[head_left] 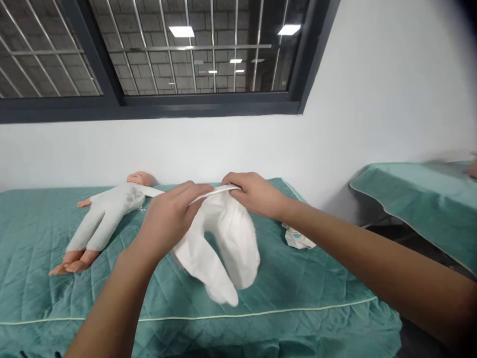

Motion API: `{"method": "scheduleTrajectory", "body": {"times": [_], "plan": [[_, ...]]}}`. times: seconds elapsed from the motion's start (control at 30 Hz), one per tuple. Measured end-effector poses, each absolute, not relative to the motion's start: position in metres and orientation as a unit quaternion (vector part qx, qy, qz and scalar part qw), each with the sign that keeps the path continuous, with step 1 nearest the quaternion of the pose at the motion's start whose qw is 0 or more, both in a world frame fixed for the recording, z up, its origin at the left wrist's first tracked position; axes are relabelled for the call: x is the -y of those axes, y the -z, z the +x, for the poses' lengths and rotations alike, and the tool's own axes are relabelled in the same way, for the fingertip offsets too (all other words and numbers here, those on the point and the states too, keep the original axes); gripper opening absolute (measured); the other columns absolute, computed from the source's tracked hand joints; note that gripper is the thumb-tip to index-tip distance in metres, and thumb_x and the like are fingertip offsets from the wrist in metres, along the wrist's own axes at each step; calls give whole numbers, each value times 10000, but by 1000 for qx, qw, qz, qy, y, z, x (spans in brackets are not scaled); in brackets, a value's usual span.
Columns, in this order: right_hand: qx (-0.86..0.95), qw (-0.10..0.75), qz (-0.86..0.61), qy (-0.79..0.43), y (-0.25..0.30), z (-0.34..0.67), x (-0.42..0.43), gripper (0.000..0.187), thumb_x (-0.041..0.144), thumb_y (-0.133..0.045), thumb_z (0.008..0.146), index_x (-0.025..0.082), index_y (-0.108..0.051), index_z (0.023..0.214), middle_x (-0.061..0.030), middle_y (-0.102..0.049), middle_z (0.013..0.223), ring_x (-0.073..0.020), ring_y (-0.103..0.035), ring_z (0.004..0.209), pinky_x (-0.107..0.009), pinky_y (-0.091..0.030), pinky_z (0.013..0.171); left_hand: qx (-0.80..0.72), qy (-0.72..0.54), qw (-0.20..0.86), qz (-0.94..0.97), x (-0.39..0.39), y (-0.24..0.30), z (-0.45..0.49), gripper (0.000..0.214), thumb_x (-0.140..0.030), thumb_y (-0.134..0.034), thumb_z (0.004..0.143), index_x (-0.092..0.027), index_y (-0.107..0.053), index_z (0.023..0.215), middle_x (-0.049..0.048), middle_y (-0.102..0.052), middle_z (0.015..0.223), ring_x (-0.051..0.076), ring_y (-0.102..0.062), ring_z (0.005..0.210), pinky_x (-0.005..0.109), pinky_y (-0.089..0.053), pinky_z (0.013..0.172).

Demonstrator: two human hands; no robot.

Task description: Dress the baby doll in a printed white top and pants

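Head view: both of the person's bare forearms reach in from the bottom edge toward the middle of the frame.
Left hand: the left hand (169, 219) sits just left of centre, fingers curled tight over one end of the waistband.
Right hand: the right hand (253, 191) sits just right of centre, thumb and fingers pinched closed on the other end of the same band.
Held thing: a white garment (227, 238) with two short legs is in the centre of the frame. Its top edge is pulled into a flat strip between the two hands, and its legs hang down to touch the bedding.
Surface: a green quilted cover (316, 278) with pale piping fills the lower half of the frame.
Doll: a baby doll (108, 211) in a pale suit lies on its back at centre left of the cover, head toward the wall, bare feet toward the lower left, just beside the left hand.
Small item: a folded white packet (298, 238) with some print lies on the cover under the right forearm.
Right edge: a second green-covered table (417, 194) stands apart at centre right.
Top: a dark-framed window (208, 102) with bars spans the upper left.
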State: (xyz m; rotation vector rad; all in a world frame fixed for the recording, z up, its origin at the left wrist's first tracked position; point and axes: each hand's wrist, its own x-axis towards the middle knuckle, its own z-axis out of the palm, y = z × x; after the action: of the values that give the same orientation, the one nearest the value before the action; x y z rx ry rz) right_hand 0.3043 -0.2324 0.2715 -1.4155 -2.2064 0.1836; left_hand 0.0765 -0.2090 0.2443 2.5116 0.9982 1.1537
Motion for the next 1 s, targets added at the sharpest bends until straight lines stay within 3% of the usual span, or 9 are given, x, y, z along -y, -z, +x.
{"method": "scheduleTrajectory", "body": {"times": [0.1,0.23,0.4,0.53,0.6,0.73,0.83,0.93,1.0], "plan": [[809,206,-545,76,-275,315,237,317,154,-425,927,243,-683,1090,-24,-707,1067,-210,-629,943,-288,-430,732,-413,-407,-57,813,203,-237,59,323,-206,-512,896,-302,-705,1136,41,-705,1038,244,-650,993,318,-472,780],[788,197,-558,171,-272,333,248,334,173,-410,934,251,-706,1069,-60,-677,1066,-244,-609,996,-311,-431,717,-457,-452,-71,763,192,-225,42,281,-162,-536,851,-255,-693,1065,49,-699,1102,246,-646,1038,330,-485,813],[730,309,-609,2,-250,352,257,268,219,-451,871,266,-711,919,-19,-717,995,-241,-657,901,-358,-510,778,-486,-501,94,710,190,-209,29,156,-271,-612,871,-247,-714,987,3,-727,949,201,-652,919,314,-481,822],[619,361,-681,-151,-238,364,252,205,341,-540,862,255,-725,886,-22,-725,866,-229,-664,745,-305,-512,598,-504,-479,378,611,181,-204,19,290,-431,-725,803,-237,-715,1019,7,-739,905,186,-657,775,265,-481,647],[579,372,-697,-199,-233,373,240,187,370,-592,853,259,-728,920,-15,-729,866,-208,-664,691,-268,-491,527,-508,-430,445,599,169,-202,16,345,-456,-752,771,-231,-720,1030,21,-749,913,193,-667,754,252,-477,607],[600,291,-709,-230,-202,387,199,182,313,-597,844,277,-730,962,-4,-742,958,-221,-695,796,-272,-538,589,-585,-319,339,665,130,-177,19,336,-467,-736,769,-239,-740,1015,32,-763,955,240,-683,837,288,-505,690],[636,218,-709,-212,-174,379,177,270,228,-616,817,258,-728,1060,-52,-729,1160,-288,-684,1057,-360,-582,829,-629,-293,214,687,104,-139,30,323,-364,-686,805,-231,-709,1098,79,-733,1130,291,-673,1032,398,-521,915],[634,296,-665,-260,-170,358,179,400,343,-633,886,265,-652,1278,-91,-640,1368,-330,-633,1213,-440,-584,931,-591,-351,146,711,101,-104,44,316,-287,-657,827,-197,-685,1128,119,-679,1238,316,-586,1240,493,-443,1104],[650,389,-610,-231,-180,348,187,387,431,-579,959,325,-618,1329,-60,-596,1432,-313,-583,1294,-444,-562,1000,-554,-415,191,696,115,-94,50,307,-308,-655,849,-213,-673,1141,102,-665,1264,302,-565,1272,506,-466,1100]]}}
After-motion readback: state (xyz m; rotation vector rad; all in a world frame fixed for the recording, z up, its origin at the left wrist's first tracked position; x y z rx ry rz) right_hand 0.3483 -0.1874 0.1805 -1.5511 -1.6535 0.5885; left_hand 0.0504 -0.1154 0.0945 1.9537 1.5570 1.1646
